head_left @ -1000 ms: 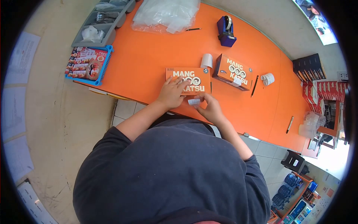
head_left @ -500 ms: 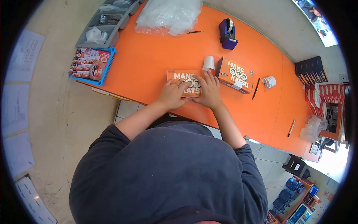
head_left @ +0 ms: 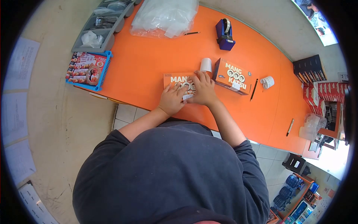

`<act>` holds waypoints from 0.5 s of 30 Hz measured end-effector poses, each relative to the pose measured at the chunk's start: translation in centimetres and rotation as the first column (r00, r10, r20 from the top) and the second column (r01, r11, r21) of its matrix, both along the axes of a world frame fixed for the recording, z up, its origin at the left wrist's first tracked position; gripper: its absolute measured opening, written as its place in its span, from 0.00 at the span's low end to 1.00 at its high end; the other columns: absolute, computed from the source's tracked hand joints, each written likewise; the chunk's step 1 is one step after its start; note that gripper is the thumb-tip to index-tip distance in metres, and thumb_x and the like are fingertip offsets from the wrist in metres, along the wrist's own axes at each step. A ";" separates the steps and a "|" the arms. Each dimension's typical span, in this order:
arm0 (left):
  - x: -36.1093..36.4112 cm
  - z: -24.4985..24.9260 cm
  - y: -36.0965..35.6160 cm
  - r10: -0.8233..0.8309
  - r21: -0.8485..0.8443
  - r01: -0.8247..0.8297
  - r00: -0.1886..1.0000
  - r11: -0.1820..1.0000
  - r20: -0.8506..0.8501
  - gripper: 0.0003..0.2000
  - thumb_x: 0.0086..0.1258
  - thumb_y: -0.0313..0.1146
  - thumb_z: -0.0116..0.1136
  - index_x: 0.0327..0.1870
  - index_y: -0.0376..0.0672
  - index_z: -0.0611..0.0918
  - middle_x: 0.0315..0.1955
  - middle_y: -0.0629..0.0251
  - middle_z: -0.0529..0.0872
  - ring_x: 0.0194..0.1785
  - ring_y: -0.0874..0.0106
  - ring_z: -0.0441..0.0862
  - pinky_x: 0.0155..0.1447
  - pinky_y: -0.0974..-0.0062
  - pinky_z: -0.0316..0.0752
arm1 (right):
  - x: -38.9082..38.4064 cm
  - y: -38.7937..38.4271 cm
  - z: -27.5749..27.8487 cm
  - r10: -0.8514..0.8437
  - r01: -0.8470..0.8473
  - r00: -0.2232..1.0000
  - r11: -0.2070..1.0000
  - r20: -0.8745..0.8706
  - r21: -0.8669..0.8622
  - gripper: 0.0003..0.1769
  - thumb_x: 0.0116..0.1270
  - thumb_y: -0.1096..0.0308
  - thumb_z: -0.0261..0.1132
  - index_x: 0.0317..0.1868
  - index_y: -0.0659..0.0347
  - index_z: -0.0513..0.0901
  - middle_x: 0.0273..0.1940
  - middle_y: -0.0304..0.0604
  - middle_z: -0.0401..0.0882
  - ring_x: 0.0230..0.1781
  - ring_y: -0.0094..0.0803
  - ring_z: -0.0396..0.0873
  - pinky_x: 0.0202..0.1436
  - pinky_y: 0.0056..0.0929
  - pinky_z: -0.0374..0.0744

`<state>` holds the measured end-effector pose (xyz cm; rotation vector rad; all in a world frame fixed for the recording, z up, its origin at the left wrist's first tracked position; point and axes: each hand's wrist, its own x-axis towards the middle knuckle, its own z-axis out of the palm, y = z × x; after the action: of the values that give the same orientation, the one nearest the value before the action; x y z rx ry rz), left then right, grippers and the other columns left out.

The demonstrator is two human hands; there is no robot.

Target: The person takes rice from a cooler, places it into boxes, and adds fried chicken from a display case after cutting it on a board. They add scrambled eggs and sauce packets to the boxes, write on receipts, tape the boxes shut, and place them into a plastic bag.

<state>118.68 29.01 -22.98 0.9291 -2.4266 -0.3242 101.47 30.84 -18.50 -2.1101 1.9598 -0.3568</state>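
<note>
An orange box (head_left: 169,78) with white printed lettering lies in front of me on the orange table. My left hand (head_left: 171,100) rests on its left front part, fingers spread. Across its right side lies my right hand (head_left: 204,90), fingers stretched out over the top, partly covering the lettering. A small white label (head_left: 187,97) shows at the box's front edge between my hands. Just right of them, a second orange box (head_left: 232,71) bears a similar white label on its front edge. A white roll (head_left: 206,64) stands behind my right hand.
A blue tape dispenser (head_left: 225,35) and a plastic bag (head_left: 164,16) sit at the back. A blue basket (head_left: 105,69) holds printed cards at left, below grey bins (head_left: 108,37). To the right are a black pen (head_left: 254,89), another white roll (head_left: 267,82) and a marker (head_left: 290,127).
The white label is now visible at the box's front edge. Both hands have shifted slightly over the box, and the whole view has moved a little.
</note>
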 end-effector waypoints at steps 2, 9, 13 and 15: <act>0.1 0.2 0.1 -0.012 0.022 0.012 1.000 1.000 -0.001 0.25 0.51 0.38 0.64 0.53 0.46 0.73 0.48 0.62 0.81 0.59 0.61 0.73 0.62 0.54 0.63 | 0.0 -0.4 0.4 -0.005 0.005 1.000 1.000 -0.015 0.024 0.48 0.24 0.47 0.79 0.52 0.47 0.72 0.62 0.48 0.61 0.65 0.51 0.54 0.59 0.52 0.58; 1.6 0.8 -0.1 -0.160 0.049 0.159 0.987 0.986 0.011 0.24 0.54 0.37 0.62 0.53 0.44 0.74 0.57 0.61 0.75 0.64 0.58 0.68 0.66 0.51 0.58 | -0.8 -1.9 -2.0 0.007 -0.008 1.000 0.997 -0.008 -0.072 0.43 0.31 0.48 0.78 0.52 0.47 0.72 0.57 0.47 0.64 0.60 0.45 0.61 0.59 0.52 0.58; 4.6 2.3 0.2 -0.066 0.100 0.066 0.998 0.993 0.000 0.21 0.59 0.34 0.59 0.55 0.43 0.74 0.60 0.55 0.71 0.64 0.56 0.67 0.67 0.54 0.58 | -2.1 -1.8 -2.1 0.068 -0.064 0.994 0.997 0.090 -0.049 0.43 0.37 0.51 0.76 0.57 0.47 0.69 0.57 0.49 0.64 0.60 0.43 0.63 0.61 0.55 0.56; 6.5 1.0 -0.1 0.113 0.209 -0.069 0.972 0.975 -0.206 0.19 0.63 0.33 0.55 0.55 0.42 0.73 0.59 0.54 0.71 0.62 0.56 0.69 0.65 0.57 0.61 | 0.5 -0.8 1.0 0.155 -0.157 0.983 0.987 -0.098 -0.020 0.48 0.37 0.57 0.75 0.63 0.41 0.64 0.58 0.53 0.63 0.60 0.50 0.61 0.65 0.57 0.53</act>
<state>125.16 28.87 -22.01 1.0307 -2.1730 -0.6134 101.96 30.04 -17.54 -2.3205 1.8330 -0.2578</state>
